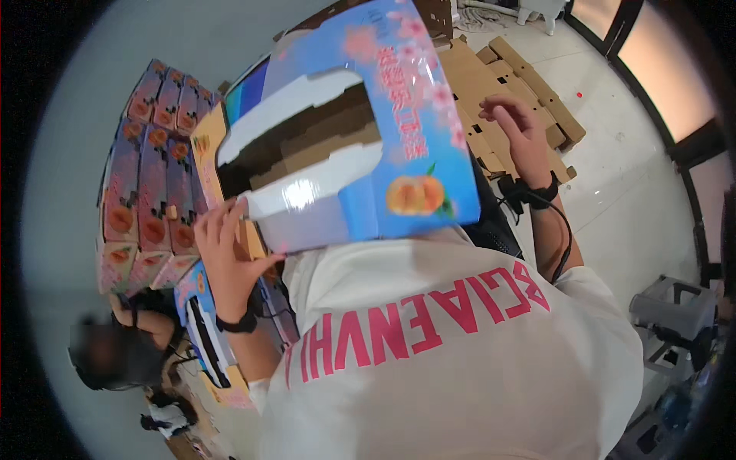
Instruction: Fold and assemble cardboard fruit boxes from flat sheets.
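Observation:
A blue cardboard gift box (307, 215) lies in front of my body, printed with pink blossoms and orange fruit. Its top has a long opening with white edges, and bare brown cardboard shows inside. At its near left corner, my left hand (230, 261) grips the edge, fingers over the tan end flap and thumb along the lower side. My right hand (520, 138) is raised beyond the box's right end, empty, its fingers loosely bent and apart from the box. Both wrists wear dark bands; a cable runs from the right one.
Similar fruit boxes (153, 176) stand stacked at the left by the wall. Another blue box (203, 326) is below my left forearm. Flat brown cardboard (529, 92) lies at the far right. A person (130, 345) is at the lower left; a grey plastic stool (675, 310) stands at the right.

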{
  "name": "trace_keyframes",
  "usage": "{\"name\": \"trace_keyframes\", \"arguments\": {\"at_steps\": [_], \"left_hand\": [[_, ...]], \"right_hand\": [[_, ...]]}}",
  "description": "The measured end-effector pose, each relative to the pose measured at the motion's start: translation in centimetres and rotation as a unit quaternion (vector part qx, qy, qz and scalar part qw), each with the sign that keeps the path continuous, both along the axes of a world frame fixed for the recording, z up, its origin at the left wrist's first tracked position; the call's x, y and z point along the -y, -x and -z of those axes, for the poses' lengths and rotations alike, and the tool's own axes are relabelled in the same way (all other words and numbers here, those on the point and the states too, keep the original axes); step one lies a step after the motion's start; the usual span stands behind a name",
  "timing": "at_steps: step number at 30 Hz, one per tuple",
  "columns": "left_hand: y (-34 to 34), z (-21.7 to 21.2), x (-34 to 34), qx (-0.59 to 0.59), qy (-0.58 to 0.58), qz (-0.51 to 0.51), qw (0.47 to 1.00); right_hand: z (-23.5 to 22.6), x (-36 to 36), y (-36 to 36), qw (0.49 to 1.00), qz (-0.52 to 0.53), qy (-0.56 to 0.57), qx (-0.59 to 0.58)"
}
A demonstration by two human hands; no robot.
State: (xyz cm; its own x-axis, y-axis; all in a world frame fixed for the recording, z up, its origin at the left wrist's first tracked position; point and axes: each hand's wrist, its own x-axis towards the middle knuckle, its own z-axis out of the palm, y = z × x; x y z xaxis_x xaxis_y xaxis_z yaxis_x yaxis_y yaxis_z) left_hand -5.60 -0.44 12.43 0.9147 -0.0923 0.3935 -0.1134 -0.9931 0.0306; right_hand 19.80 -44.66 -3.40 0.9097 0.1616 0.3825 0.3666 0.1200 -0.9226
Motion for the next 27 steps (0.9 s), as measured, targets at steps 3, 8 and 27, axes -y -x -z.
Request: {"name": "trace_keyframes", "arguments": {"at_steps": [3,8,27], "left_hand": [[-0.7,1.0,2.5,0.090,-0.058,-0.012,0.994],[-1.4,-0.1,5.9,0.074,-0.097,-0.030,0.992],[-1.7,1.2,4.8,0.057,-0.115,0.028,0.991]], "right_hand": [[-4.0,-1.3,3.5,0.985,-0.009,-0.134,0.105],[-8.4,-1.9,6.3,0.928,-0.040,0.153,0.338],[-5.4,-3.9,5.4,0.828,0.053,0.348,0.437]]}}
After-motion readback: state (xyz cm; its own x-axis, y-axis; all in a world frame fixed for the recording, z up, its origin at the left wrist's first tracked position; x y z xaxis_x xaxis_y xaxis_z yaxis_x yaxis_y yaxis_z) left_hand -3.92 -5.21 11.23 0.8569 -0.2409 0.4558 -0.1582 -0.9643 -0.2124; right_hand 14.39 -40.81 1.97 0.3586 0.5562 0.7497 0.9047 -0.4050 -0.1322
